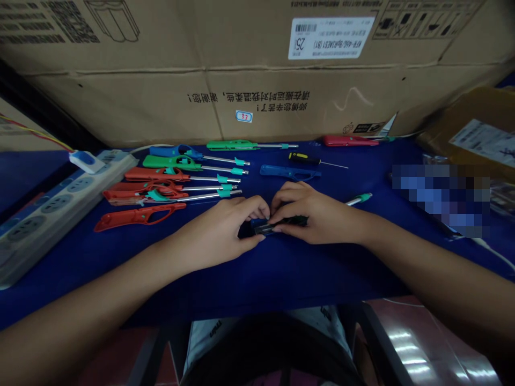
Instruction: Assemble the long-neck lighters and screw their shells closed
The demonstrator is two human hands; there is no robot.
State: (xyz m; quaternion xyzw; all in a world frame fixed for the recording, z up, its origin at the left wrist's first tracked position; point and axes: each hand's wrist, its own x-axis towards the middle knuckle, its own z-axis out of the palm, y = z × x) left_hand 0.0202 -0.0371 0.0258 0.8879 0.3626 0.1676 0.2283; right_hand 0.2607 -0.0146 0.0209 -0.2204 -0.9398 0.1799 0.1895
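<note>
Right hand (303, 214): thumb and fingertips are pinching a dark piece (263, 229) low over the counter (306, 268), near the middle. Left hand (225, 228): thumb and forefinger are bending round the left end of the same piece, tips pressing in from the near and far sides. A bit of blue is showing between the hands; I am not making out its shape. The right palm is hiding the piece's right end.

Just beyond the right wrist, a metal tube (356, 200) with a teal tip is poking out. Farther off, a blue shell (289, 172) is lying flat, and a black-and-yellow screwdriver (304, 158) is resting beyond it, blade pointing right.

To the left, long-nosed lighters are lying in a row: a blue lighter (173, 152) farthest, then a green lighter (161, 162), then red ones. A red shell (139, 216) is lying nearest. Left of these, a power strip (48, 220) is running along, with a white plug (86, 161) sitting at its far end.

At the far edge, another green lighter (231, 145) and a red lighter (350, 140) are lying before a cardboard box (153, 102).
</note>
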